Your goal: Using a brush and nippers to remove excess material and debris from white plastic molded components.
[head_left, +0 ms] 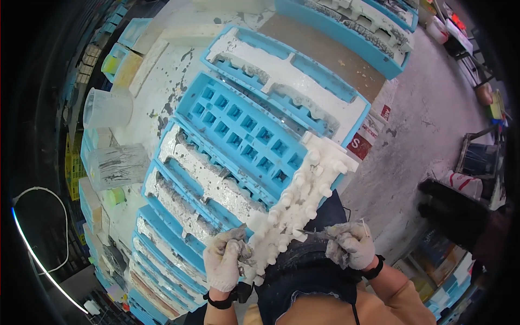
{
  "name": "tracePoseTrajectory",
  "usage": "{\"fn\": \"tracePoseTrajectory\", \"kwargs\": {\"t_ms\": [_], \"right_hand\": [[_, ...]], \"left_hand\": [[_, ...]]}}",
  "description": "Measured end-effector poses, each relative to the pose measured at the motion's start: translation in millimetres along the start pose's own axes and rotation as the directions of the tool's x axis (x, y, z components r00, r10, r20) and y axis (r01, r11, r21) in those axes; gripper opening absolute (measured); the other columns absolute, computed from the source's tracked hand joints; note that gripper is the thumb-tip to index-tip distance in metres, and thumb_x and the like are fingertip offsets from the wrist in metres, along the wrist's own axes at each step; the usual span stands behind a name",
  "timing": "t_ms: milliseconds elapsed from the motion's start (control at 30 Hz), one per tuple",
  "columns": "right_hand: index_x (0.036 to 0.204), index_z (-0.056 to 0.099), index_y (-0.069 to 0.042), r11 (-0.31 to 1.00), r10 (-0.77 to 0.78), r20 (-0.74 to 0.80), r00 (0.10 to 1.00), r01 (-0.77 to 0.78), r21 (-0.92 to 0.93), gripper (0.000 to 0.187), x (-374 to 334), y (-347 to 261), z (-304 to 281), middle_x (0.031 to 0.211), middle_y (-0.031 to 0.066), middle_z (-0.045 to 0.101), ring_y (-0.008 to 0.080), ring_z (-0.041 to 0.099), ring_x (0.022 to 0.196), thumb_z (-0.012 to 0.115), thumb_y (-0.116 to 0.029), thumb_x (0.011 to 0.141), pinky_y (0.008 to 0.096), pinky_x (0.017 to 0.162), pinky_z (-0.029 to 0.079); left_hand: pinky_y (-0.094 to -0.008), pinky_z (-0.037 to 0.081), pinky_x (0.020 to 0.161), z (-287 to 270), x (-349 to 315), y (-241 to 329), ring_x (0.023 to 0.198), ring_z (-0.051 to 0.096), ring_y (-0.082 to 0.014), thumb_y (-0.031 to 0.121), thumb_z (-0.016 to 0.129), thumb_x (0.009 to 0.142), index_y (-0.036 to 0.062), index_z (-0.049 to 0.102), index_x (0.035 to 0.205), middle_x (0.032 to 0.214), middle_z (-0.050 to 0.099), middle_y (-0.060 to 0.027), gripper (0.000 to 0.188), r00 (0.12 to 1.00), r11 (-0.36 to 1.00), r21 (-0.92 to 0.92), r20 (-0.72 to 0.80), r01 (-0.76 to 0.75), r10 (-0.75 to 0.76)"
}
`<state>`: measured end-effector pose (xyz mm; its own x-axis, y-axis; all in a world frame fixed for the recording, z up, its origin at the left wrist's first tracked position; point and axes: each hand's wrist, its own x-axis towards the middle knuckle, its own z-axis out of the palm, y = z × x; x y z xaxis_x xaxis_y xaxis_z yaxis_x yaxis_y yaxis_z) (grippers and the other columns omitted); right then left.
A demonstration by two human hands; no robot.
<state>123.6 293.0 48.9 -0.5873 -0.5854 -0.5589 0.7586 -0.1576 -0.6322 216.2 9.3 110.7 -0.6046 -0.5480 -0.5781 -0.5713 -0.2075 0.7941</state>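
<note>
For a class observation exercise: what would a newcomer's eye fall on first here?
Probably the blue mould with square recesses, near the centre. Next, the knobbly white piece at its lower-right end, beside the left hand. Then the right hand, gripping a thin tool, lower right of centre.

Left hand [226,259] and right hand [353,248]: white knit gloves [221,273], fingers stained grey. Black wristband [218,301] on the left wrist, another [374,268] on the right. Dark navy garment [303,266], dusty, with pale, frayed-looking edging; thin dark cord [356,313].

Grey floor [433,122] — bright light strip [42,268]
</note>
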Motion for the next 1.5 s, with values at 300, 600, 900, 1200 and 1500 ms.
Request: {"fn": "tracePoseTrajectory", "kwargs": {"t_ms": [300, 600, 900, 1200, 1500], "right_hand": [[0.119, 0.061, 0.009, 0.947, -0.32, -0.252, 0.913, 0.299, -0.117, 0.034, -20.7, -31.9, 7.0, 0.076, 0.0173, 0.069, 0.0136, 0.058, 0.049, 0.057, -0.017, 0.097, 0.0235, 0.042, 0.045], [0.13, 0.06, 0.004, 0.95, -0.163, -0.078, 0.984, 0.135, -0.282, 0.035, -26.9, -55.5, 29.0, 0.084, 0.0136, 0.071, 0.0105, 0.061, 0.057, 0.053, -0.015, 0.101, 0.0217, 0.047, 0.046], [0.126, 0.061, 0.008, 0.904, -0.254, -0.001, 0.967, 0.237, -0.355, 0.037, -45.1, -88.7, -31.8, 0.083, 0.0138, 0.071, 0.0101, 0.06, 0.058, 0.054, -0.015, 0.099, 0.0219, 0.051, 0.048], [0.122, 0.063, 0.009, 0.938, -0.279, -0.121, 0.953, 0.243, -0.247, 0.039, -64.3, -84.8, -82.5, 0.081, 0.0123, 0.07, 0.0103, 0.061, 0.06, 0.057, -0.02, 0.097, 0.022, 0.053, 0.047], [0.123, 0.064, 0.008, 0.929, -0.274, -0.111, 0.955, 0.233, -0.289, 0.037, -60.4, -92.5, -106.1, 0.081, 0.0112, 0.071, 0.0098, 0.06, 0.059, 0.055, -0.017, 0.097, 0.0224, 0.052, 0.047]], "left_hand": [[-0.0244, 0.046, 0.051, -29.4, -24.2, -42.1, 0.057, 0.061, -0.0108, 0.03, 0.056, 0.102, -0.0047, 0.065, 0.09, 0.069, 0.065, -0.0067, 0.038, 0.973, 0.978, -0.036, 0.1, -0.205, 0.207], [-0.0379, 0.047, 0.068, 13.4, -29.8, -36.8, 0.075, 0.063, -0.0272, 0.016, 0.081, 0.077, 0.0077, 0.069, 0.081, 0.079, 0.065, -0.01, 0.015, 0.955, 0.848, 0.442, 0.086, -0.292, 0.285], [-0.0404, 0.044, 0.08, 56.5, 16.5, -15.3, 0.086, 0.059, -0.0257, 0.021, 0.071, 0.075, 0.0157, 0.064, 0.08, 0.079, 0.06, -0.0026, 0.01, 0.536, -0.171, 0.645, 0.73, -0.744, 0.423], [-0.0405, 0.044, 0.079, 66.0, 22.3, -7.9, 0.085, 0.058, -0.0251, 0.026, 0.073, 0.074, 0.0152, 0.063, 0.075, 0.079, 0.059, -0.0038, 0.015, 0.437, -0.336, 0.533, 0.84, -0.777, 0.321], [-0.0454, 0.045, 0.081, 68.6, -43.3, -5.2, 0.088, 0.06, -0.0326, 0.02, 0.068, 0.082, 0.0083, 0.065, 0.093, 0.086, 0.063, -0.0121, 0.016, 0.729, -0.002, 0.777, 0.59, -0.629, 0.347]]}}
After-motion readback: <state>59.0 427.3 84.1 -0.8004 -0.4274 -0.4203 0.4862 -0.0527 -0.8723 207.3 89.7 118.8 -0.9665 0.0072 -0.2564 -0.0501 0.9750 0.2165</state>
